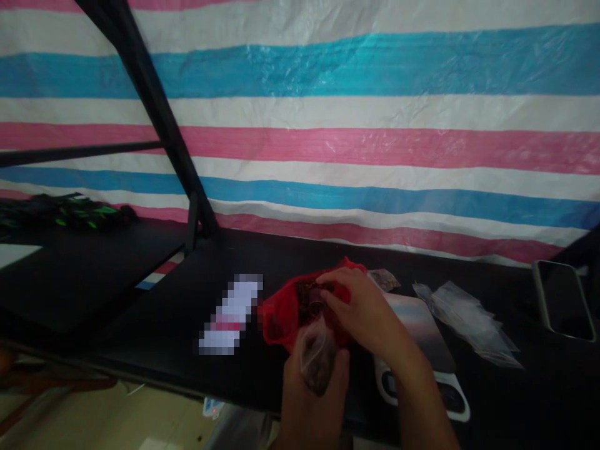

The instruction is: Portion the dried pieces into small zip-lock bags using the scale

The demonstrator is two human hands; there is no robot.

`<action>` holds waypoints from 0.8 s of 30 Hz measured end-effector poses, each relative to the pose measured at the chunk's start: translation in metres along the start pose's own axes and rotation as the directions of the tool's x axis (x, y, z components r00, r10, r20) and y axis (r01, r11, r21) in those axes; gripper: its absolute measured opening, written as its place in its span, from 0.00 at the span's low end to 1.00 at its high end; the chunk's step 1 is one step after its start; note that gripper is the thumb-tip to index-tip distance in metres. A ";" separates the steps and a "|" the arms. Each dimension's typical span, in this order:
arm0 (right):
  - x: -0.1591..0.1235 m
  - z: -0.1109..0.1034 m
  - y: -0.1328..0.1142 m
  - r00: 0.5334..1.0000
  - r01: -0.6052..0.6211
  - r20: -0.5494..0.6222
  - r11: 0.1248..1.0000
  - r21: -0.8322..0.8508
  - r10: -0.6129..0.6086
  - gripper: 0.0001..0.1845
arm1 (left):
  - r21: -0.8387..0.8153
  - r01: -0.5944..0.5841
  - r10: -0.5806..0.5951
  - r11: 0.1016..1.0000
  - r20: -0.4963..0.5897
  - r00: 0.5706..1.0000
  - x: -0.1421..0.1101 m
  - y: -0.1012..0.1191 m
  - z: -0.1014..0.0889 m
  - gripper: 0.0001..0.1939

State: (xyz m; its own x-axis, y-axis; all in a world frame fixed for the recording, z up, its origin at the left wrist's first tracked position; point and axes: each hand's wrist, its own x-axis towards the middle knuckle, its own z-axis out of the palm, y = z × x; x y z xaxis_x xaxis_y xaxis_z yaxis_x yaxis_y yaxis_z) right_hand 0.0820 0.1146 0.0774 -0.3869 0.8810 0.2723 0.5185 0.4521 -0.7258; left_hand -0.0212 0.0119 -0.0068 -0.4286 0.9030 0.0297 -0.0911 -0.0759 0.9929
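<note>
A red plastic bag (281, 312) lies spread on the black table, its mouth turned up around dark, grainy bits (305, 294). Over that opening is my right hand (354, 306), thumb and fingers closed on a small dark cup (317, 302). In front of the red bag, my left hand (314, 400) grips a small clear plastic bag (319, 365) partly filled with dark bits. The clear bag's top edge reaches up just below the cup. Exactly what the dark bits are cannot be made out.
A kitchen scale (422, 331) stands right of the red bag, with a filled clear packet (383, 279) behind it. Flat plastic bags (469, 319) and a phone (565, 300) lie further right. Left are a blurred-out paper (232, 315), a black frame post (159, 119) and green-black toy cars (89, 212).
</note>
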 end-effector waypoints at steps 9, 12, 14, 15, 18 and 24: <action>0.013 0.024 0.022 0.991 -0.095 0.068 0.972 -0.215 0.112 0.03 | 0.380 -0.453 0.479 0.806 0.028 0.877 0.021 0.011 -0.034 0.16; 0.015 0.016 0.021 0.988 -0.131 0.079 0.990 -0.050 0.135 0.04 | 0.450 -0.417 0.464 0.790 0.006 0.886 0.029 0.016 -0.034 0.07; 0.014 0.009 0.018 0.990 -0.128 0.074 0.988 0.082 0.122 0.07 | 0.476 -0.350 0.412 0.807 -0.029 0.911 0.034 0.014 -0.032 0.08; 0.012 0.006 0.015 0.992 -0.117 0.064 0.984 0.134 0.110 0.09 | 0.483 -0.313 0.382 0.818 -0.050 0.923 0.035 0.012 -0.032 0.09; 0.007 -0.004 0.002 0.997 -0.077 0.028 0.974 0.211 0.073 0.10 | 0.487 -0.225 0.305 0.844 -0.091 0.948 0.038 0.007 -0.029 0.14; -0.006 -0.005 -0.024 0.998 -0.059 0.020 0.969 0.238 0.056 0.09 | 0.476 -0.157 0.240 0.865 -0.118 0.964 0.039 0.007 -0.023 0.16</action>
State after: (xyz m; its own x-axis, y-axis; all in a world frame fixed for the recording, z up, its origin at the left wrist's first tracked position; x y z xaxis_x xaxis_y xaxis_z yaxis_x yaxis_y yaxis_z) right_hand 0.0759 0.0995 0.0965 -0.3720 0.9021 0.2185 0.3438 0.3526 -0.8703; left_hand -0.0597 0.0369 -0.0016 -0.5406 0.8023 0.2531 0.4162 -0.0063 0.9092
